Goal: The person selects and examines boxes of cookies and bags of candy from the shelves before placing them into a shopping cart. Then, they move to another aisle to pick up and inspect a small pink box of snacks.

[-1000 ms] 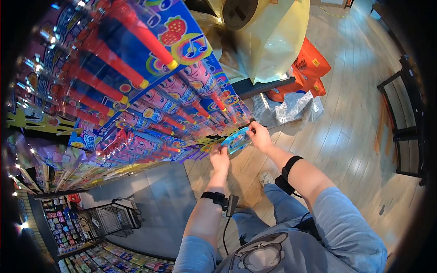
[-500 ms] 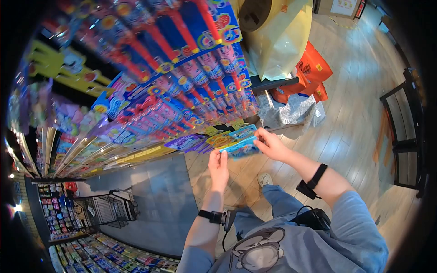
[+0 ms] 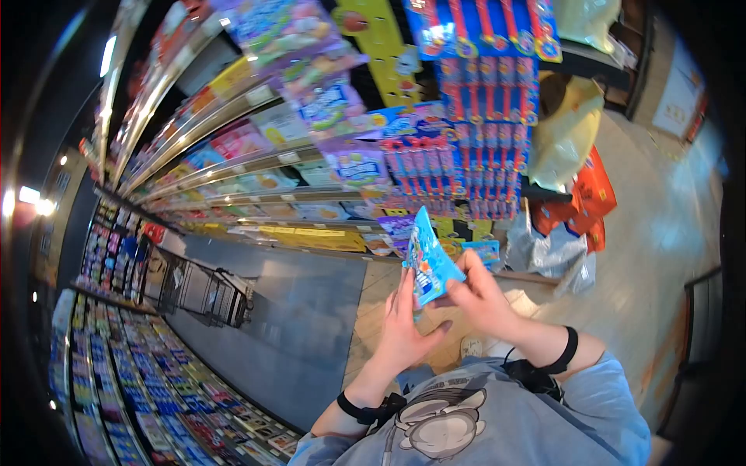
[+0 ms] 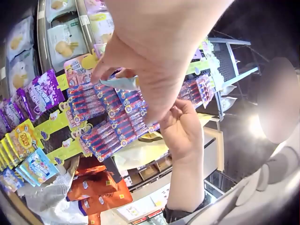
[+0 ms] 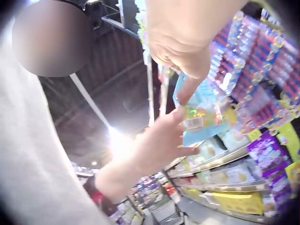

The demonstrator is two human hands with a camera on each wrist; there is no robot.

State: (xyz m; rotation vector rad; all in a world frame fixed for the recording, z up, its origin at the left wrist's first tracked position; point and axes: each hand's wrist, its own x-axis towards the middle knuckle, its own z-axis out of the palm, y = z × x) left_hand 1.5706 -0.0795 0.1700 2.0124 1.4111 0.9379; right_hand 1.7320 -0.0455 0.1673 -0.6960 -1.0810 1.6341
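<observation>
A small blue candy bag (image 3: 429, 268) is held up between both hands, tilted, with its printed front in the head view. My right hand (image 3: 486, 303) pinches its right edge with thumb and fingers. On the other side, my left hand (image 3: 404, 330) has its fingers straight along the bag's left edge, while its thumb stands out apart from the bag. The bag's back, with a barcode, faces the right wrist view, where the left hand (image 5: 150, 145) touches it. From the left wrist only a thin edge of the bag (image 4: 119, 83) shows beside the left fingers.
Blue cards with red-handled candy tubes (image 3: 489, 101) hang beyond the hands. Purple bags (image 4: 44, 96) and blue bags (image 4: 37, 168) hang nearby. Shelves (image 3: 225, 179) run along the left. Orange bags (image 3: 590, 190) stand at right, and a cart (image 3: 206, 291) is farther down the aisle.
The blue bag has come away from the hanging bags, closer to the body, and turned upright. The left fingers have straightened along it. The head view has swung left along the shelves.
</observation>
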